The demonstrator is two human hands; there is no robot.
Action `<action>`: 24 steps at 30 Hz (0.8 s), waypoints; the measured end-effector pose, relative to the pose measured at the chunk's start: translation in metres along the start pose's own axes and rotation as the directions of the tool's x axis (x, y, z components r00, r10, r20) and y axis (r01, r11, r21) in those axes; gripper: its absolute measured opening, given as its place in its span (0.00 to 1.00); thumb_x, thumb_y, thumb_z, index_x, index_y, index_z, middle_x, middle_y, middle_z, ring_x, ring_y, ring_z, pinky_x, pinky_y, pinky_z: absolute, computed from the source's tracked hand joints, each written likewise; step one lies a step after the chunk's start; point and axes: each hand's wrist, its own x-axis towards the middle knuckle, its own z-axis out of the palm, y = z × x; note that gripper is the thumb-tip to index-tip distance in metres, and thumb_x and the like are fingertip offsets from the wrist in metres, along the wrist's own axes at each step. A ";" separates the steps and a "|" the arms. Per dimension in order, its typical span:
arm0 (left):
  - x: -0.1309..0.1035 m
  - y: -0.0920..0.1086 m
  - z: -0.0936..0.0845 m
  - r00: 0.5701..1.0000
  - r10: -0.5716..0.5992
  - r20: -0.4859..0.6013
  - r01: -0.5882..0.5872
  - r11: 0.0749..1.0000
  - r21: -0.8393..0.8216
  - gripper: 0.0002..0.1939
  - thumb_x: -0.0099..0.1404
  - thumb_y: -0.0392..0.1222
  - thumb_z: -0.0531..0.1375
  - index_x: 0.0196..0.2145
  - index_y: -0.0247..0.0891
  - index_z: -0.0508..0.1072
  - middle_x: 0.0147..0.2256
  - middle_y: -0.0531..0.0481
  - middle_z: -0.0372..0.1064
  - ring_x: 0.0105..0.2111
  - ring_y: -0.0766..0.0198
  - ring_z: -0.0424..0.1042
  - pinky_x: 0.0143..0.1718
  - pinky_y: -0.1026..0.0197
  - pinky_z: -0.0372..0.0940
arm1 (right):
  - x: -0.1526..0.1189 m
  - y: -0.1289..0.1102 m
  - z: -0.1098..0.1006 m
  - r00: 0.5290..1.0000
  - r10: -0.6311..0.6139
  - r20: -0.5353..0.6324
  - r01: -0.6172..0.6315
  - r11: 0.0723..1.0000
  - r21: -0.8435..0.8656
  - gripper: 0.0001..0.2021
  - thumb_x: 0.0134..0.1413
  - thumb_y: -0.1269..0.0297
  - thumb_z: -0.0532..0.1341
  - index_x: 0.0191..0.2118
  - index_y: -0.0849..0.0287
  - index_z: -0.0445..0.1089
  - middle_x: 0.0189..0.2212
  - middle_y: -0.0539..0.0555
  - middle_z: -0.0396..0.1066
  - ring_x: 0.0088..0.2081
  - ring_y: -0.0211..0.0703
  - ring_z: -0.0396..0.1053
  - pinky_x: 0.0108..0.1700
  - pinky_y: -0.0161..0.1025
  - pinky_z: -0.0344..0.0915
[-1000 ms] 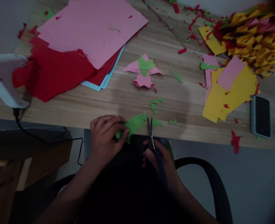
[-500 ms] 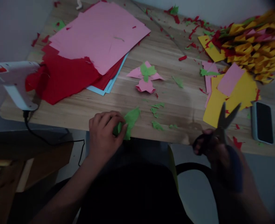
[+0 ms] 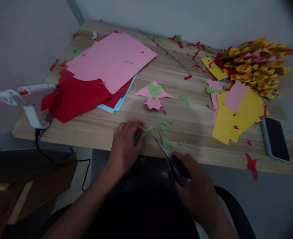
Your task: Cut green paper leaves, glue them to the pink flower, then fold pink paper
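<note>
At the table's front edge my left hand pinches a piece of green paper; most of the paper is hidden behind the fingers. My right hand grips dark-handled scissors, their blades parted slightly and pointing up and left toward the green paper, apart from it. Several green paper scraps lie just beyond the scissor tips. Farther back rests a pink folded paper flower with a green paper piece on top.
Pink sheets, red paper and blue sheets are stacked at left, beside a white glue gun with its cord. At right are yellow paper, a phone and a bundle of yellow folded paper.
My right hand has brought the scissors leftward, close to my left hand. The green paper has turned, so less of it shows. The head view has shifted, showing more wall at the back.
</note>
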 end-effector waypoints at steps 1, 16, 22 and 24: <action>-0.001 0.002 0.000 0.999 -0.032 0.007 0.033 0.990 -0.140 0.02 0.68 0.39 0.58 0.38 0.40 0.70 0.44 0.47 0.74 0.45 0.55 0.71 0.48 0.51 0.62 | -0.001 0.001 0.000 1.000 0.001 0.010 -0.001 1.000 0.027 0.20 0.56 0.55 0.64 0.53 0.52 0.68 0.43 0.57 0.74 0.42 0.52 0.76 0.43 0.49 0.72; -0.019 0.037 -0.021 0.939 -0.227 0.260 0.342 0.524 -0.780 0.35 0.54 0.42 0.70 0.56 0.39 0.60 0.24 0.62 0.65 0.22 0.71 0.63 0.25 0.67 0.58 | 0.003 -0.001 0.008 0.952 0.042 0.304 -0.203 0.829 0.522 0.21 0.51 0.59 0.66 0.53 0.51 0.69 0.46 0.53 0.75 0.45 0.48 0.72 0.49 0.44 0.67; -0.028 0.035 -0.024 0.970 -0.194 0.147 0.241 0.676 -0.697 0.32 0.56 0.40 0.68 0.55 0.37 0.62 0.23 0.63 0.60 0.24 0.71 0.59 0.26 0.67 0.54 | 0.000 0.012 0.021 0.983 0.114 0.147 -0.176 0.821 0.543 0.18 0.47 0.53 0.68 0.44 0.54 0.74 0.34 0.52 0.75 0.35 0.46 0.71 0.42 0.43 0.68; -0.030 0.033 -0.027 0.975 -0.177 0.133 0.220 0.731 -0.646 0.30 0.57 0.40 0.67 0.55 0.37 0.63 0.23 0.63 0.58 0.24 0.71 0.58 0.26 0.67 0.53 | -0.002 0.013 0.017 0.983 0.126 0.135 -0.179 0.834 0.521 0.18 0.47 0.53 0.68 0.43 0.54 0.73 0.33 0.52 0.74 0.35 0.45 0.71 0.42 0.42 0.68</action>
